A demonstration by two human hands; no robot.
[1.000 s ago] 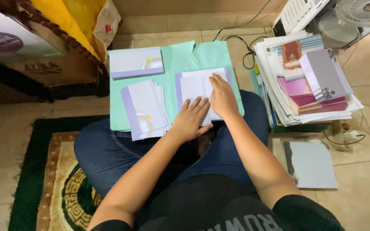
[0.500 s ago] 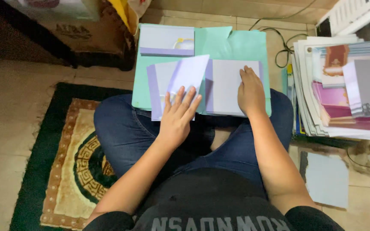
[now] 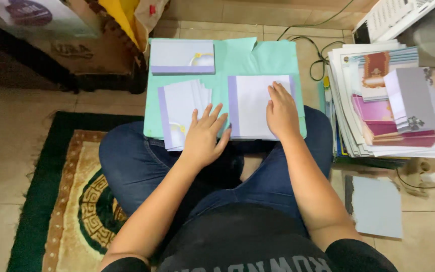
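Observation:
My right hand (image 3: 280,111) lies flat on a white card with a lilac edge (image 3: 254,106), pressing it on the teal folder (image 3: 265,58) that rests across my knees. My left hand (image 3: 205,135) hovers with spread fingers between that card and a fanned pile of similar cards (image 3: 179,111) to its left, its fingertips near the pile's right side. A closed lilac card (image 3: 182,56) with a gold ring motif lies at the folder's far left corner.
A tall stack of papers and purple cards (image 3: 388,108) sits on the floor at right, a grey sheet (image 3: 376,205) in front of it. Cables (image 3: 318,48) and a fan (image 3: 434,30) lie behind. A cardboard box (image 3: 84,48) stands at far left, a green rug (image 3: 51,201) under my leg.
The card my left hand was lifting half a second ago now lies down. My left hand has dropped back towards my lap. My right hand stays on the right card.

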